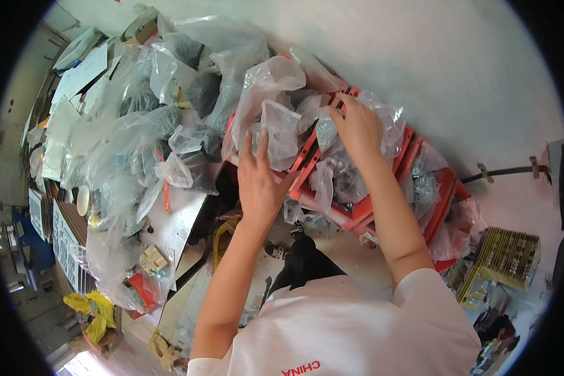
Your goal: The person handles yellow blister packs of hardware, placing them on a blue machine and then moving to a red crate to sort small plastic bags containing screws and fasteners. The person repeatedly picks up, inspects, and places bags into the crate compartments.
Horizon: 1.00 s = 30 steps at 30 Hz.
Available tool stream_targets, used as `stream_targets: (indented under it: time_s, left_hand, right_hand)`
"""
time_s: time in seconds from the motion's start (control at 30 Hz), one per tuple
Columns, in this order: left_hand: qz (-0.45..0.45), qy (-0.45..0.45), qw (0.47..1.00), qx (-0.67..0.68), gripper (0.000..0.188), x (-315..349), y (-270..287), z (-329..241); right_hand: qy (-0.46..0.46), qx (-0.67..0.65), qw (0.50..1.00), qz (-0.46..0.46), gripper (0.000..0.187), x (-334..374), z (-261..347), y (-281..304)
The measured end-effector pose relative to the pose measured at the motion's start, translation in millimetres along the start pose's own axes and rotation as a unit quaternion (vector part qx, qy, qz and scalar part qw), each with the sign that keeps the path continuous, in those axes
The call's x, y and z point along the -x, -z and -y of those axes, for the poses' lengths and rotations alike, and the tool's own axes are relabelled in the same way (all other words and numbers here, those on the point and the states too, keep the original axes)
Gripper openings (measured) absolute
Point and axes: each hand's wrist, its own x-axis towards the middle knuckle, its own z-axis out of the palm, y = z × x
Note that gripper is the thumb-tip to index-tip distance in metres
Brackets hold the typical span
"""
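Observation:
My right hand (361, 130) is raised over the red plastic bins (307, 164), its fingers pinched at the top of a small clear bag (326, 133) with greyish small contents. What the pieces in it are I cannot make out. To its left, my left hand (259, 183) has its fingers stretched apart and holds nothing. Just beyond its fingertips lies a crumpled translucent plastic bag (281, 122), its mouth loose; whether the fingers touch it I cannot tell. More clear bags (352, 183) with small parts fill the bins below my right forearm.
A table (180, 219) on the left bears a heap of filled plastic bags (122, 135), flat sheets and a red box (145, 289). A pale wall (457, 75) rises behind the bins. Stacked yellowish trays (506, 257) stand at the right. My feet are on the tiled floor (332, 241).

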Motion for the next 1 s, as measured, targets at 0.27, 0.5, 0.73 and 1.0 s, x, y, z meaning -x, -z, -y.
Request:
stream_targets:
  time_s: [0.27, 0.5, 0.73, 1.0]
  left_hand:
    - [-0.081, 0.219, 0.956, 0.176, 0.035, -64, -27, 44]
    - [-0.154, 0.233, 0.938, 0.205, 0.037, -84, -31, 68]
    - [-0.104, 0.242, 0.934, 0.24, 0.038, -86, -20, 89]
    - [-0.079, 0.266, 0.927, 0.251, 0.04, -87, -23, 79]
  right_hand:
    - [0.037, -0.022, 0.994, 0.099, 0.026, -41, -24, 9]
    - [0.149, 0.2, 0.926, 0.283, 0.022, -138, -17, -105]
    - [0.086, 0.015, 0.941, 0.328, 0.028, -172, -26, -91]
    - [-0.055, -0.256, 0.869, 0.42, 0.019, -204, -45, -40]
